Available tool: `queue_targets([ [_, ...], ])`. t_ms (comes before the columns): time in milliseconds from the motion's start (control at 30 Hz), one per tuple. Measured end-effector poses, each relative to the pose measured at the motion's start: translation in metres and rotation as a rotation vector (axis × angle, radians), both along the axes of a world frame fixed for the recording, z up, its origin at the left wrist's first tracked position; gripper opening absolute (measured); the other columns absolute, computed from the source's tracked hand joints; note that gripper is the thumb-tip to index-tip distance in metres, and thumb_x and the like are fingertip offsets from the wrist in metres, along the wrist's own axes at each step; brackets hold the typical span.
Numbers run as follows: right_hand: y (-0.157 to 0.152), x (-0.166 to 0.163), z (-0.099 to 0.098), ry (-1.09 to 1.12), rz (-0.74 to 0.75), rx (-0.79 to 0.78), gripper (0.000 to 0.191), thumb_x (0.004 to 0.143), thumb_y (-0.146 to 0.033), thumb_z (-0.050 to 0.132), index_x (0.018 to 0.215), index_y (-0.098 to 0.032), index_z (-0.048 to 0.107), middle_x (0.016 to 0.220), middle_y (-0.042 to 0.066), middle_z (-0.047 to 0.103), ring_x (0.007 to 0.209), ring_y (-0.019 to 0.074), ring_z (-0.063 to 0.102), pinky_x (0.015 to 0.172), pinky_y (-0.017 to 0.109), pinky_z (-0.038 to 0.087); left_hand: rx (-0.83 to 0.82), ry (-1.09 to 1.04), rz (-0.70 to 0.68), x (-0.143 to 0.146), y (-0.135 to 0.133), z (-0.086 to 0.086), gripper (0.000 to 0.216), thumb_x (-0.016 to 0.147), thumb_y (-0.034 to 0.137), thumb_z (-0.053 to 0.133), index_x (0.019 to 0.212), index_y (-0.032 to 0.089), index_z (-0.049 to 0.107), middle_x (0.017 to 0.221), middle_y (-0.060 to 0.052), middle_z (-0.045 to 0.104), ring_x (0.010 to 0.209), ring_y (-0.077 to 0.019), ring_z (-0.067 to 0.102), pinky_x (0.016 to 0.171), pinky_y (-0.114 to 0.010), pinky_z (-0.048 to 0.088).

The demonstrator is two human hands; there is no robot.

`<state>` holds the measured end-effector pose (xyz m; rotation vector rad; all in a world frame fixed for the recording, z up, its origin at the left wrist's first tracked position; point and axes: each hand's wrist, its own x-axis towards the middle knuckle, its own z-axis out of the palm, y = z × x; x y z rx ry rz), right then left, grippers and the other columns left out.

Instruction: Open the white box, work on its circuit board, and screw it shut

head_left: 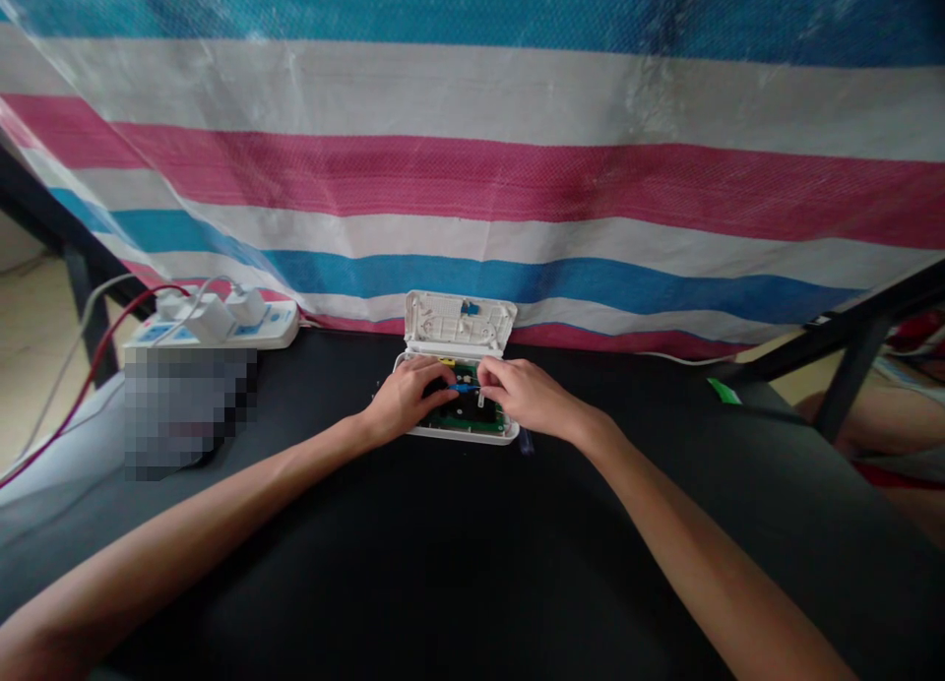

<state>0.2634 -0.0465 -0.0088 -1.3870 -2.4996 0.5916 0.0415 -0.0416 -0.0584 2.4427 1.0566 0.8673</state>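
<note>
Bare forearms [221, 512] cross the black counter [458, 563] from lower left and right. At frame centre the white case [465, 438] is already open, lid [443, 324] raised; work inside looks unfinished. The left grip [409, 396] pinches a blue connector [463, 388] over the board [459, 425]; whether the right grip [528, 396], at its right end, holds anything, I cannot tell.

Soft, fairly dim light leaves pale glare on the striped sheet [472, 174] and sinks the surface [458, 563] into near-black. Wide-angle stretch pulls at the edges; pixelation hides a patch [184, 405] at left.
</note>
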Motion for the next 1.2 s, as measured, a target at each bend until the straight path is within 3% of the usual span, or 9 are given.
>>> queue_targets([
  [167, -0.004, -0.006, -0.001, -0.034, 0.04, 0.112, 0.008, 0.085, -0.023, 0.069, 0.088, -0.018, 0.064, 0.088, 0.003, 0.066, 0.077, 0.0157, 0.058, 0.069, 0.026, 0.037, 0.018, 0.014, -0.005, 0.0, 0.0, -0.001, 0.01, 0.092, 0.028, 0.064, 0.095, 0.018, 0.064, 0.092, -0.004, 0.068, 0.09, -0.0205, 0.063, 0.082, -0.033, 0.048],
  [300, -0.004, -0.011, -0.007, -0.087, 0.064, 0.149, 0.008, 0.09, -0.024, 0.064, 0.086, -0.018, 0.068, 0.089, 0.004, 0.069, 0.082, 0.0168, 0.062, 0.073, 0.026, 0.039, 0.012, -0.004, -0.025, -0.001, 0.0, -0.002, 0.009, 0.092, 0.027, 0.063, 0.096, 0.018, 0.063, 0.095, -0.004, 0.068, 0.092, -0.02, 0.063, 0.084, -0.033, 0.048],
  [400, -0.004, -0.012, -0.008, -0.145, 0.039, 0.163, 0.012, 0.091, -0.024, 0.063, 0.085, -0.018, 0.071, 0.09, 0.004, 0.072, 0.084, 0.0175, 0.065, 0.073, 0.026, 0.041, 0.01, 0.005, 0.042, 0.0, 0.0, -0.004, 0.008, 0.09, 0.024, 0.065, 0.096, 0.019, 0.063, 0.096, -0.005, 0.068, 0.092, -0.0207, 0.062, 0.085, -0.035, 0.048],
  [567, -0.004, -0.012, -0.008, -0.235, -0.01, 0.203, 0.012, 0.089, -0.026, 0.067, 0.083, -0.02, 0.075, 0.089, 0.004, 0.075, 0.086, 0.0192, 0.068, 0.072, 0.026, 0.042, 0.063, 0.182, 0.181, 0.007, -0.001, -0.008, 0.009, 0.091, 0.026, 0.062, 0.093, 0.018, 0.063, 0.095, -0.007, 0.065, 0.093, -0.0236, 0.058, 0.088, -0.04, 0.046],
  [800, -0.006, -0.014, -0.01, -0.295, -0.005, 0.254, 0.017, 0.09, -0.029, 0.064, 0.085, -0.021, 0.077, 0.09, 0.004, 0.075, 0.088, 0.0197, 0.068, 0.072, 0.026, 0.043, 0.043, 0.398, 0.228, 0.015, 0.0, -0.005, 0.011, 0.093, 0.025, 0.054, 0.091, 0.017, 0.062, 0.095, -0.007, 0.064, 0.095, -0.0255, 0.058, 0.085, -0.04, 0.044],
  [1200, -0.013, -0.027, -0.018, -0.304, -0.028, 0.357, 0.018, 0.092, -0.022, 0.059, 0.084, -0.017, 0.074, 0.088, 0.006, 0.073, 0.091, 0.022, 0.065, 0.076, 0.029, 0.045, 0.037, 0.338, 0.214, 0.015, -0.002, -0.004, 0.013, 0.096, 0.024, 0.048, 0.092, 0.017, 0.059, 0.093, -0.007, 0.064, 0.092, -0.0239, 0.057, 0.086, -0.04, 0.044],
])
